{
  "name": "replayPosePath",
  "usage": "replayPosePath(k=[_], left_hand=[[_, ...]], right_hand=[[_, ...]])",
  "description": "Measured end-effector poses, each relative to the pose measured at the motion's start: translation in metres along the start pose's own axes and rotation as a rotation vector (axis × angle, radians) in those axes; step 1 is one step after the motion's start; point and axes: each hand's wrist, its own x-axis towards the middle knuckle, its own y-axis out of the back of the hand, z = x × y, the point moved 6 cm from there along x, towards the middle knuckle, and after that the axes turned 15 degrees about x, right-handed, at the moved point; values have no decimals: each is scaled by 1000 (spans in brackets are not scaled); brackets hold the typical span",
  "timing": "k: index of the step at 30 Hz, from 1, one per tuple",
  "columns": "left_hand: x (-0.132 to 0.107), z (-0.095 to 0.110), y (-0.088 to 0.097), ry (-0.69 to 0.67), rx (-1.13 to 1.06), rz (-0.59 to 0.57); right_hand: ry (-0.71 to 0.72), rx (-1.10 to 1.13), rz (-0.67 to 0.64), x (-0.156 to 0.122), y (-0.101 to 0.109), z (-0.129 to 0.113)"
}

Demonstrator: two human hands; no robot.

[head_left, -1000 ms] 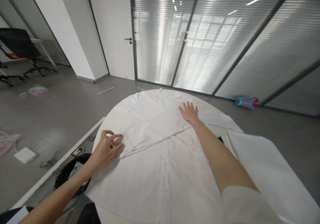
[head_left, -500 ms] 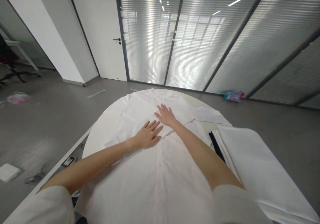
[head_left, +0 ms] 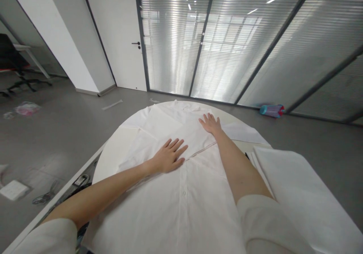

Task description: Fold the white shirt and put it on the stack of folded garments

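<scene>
Head view, left to right: grey office floor (head_left: 56,133) runs up to the round white desk (head_left: 109,157), over which a white button-front cotton shirt (head_left: 181,204) lies spread flat. The left hand (head_left: 169,156) rests palm down on the shirt near its middle, fingers spread, gripping nothing. Further back, the right hand (head_left: 210,123) presses flat on the folded upper part, also released. Beside the right forearm lies a folded white cloth stack (head_left: 297,193), with a blue and pink bottle (head_left: 271,110) on the floor beyond.
</scene>
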Motion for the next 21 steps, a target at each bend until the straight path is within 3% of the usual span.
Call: replayPosePath(k=[8,21], left_hand=[[0,1,1,5,-8,-19],[-9,7,3,-8,-28,-30]], right_hand=[[-49,37,9,-6,1,3],[-12,2,72,-19,2,3]])
